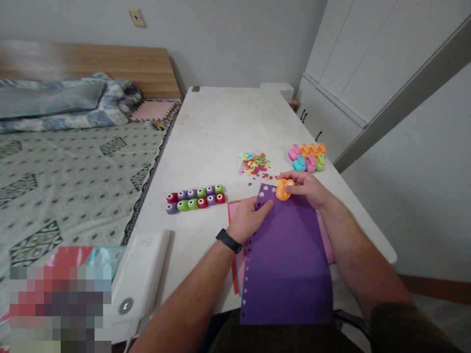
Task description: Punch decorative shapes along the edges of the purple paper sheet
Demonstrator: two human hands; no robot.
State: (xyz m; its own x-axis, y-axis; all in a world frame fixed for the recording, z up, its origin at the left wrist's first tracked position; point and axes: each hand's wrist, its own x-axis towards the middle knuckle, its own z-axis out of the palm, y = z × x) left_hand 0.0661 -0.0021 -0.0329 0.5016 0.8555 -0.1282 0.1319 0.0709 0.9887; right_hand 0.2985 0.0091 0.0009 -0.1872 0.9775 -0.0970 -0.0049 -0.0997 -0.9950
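Observation:
A large purple sheet of paper (289,260) slopes down toward my lap, with a row of small punched shapes along its left edge and a few at the top. My left hand (253,215) pinches its upper left edge, thumb on top. At the sheet's top edge sits an orange craft punch (283,189), gripped by my right hand (307,189) with the thumb on its front. Whether the punch is pressed down I cannot tell. Just beyond the sheet lies a pile of colourful paper confetti (254,163). Under the sheet, pink paper (241,264) and other coloured sheets show.
Two rows of small red, purple and green punches (195,198) stand left of the sheet. Several larger coloured punches (308,157) sit at the right. A white device (142,272) lies at the white table's (221,117) left edge, beside a bed (81,176).

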